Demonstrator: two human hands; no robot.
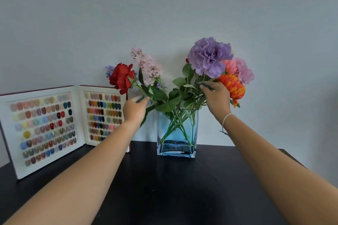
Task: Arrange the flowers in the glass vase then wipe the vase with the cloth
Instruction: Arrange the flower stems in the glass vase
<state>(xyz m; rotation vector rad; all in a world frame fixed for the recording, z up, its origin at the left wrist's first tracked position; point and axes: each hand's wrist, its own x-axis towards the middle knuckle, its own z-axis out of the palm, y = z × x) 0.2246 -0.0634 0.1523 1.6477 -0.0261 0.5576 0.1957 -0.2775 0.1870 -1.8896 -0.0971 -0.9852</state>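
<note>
The rectangular blue-tinted glass vase stands at the centre of the frame on the dark tabletop, its green stems crossing inside and fanning out above the rim. The bunch splits in two: a red rose and a pale pink flower spike lean to the left, while a large purple carnation, a pink bloom and an orange dahlia-like flower lean to the right.

The arranging step looks well along. To finish it cleanly, each stem is best moved low, near the rim, so the heads shift without tipping the vase, and the two halves eased toward each other to close the gap in the middle.

The left hand reaches up from lower left, fingertips pinching the rose's stem among the leaves. The right hand comes from lower right, fingers curled round the stems under the carnation, a white bracelet at the wrist.

No cloth is in view. An open white nail-colour sample book stands at the left.
</note>
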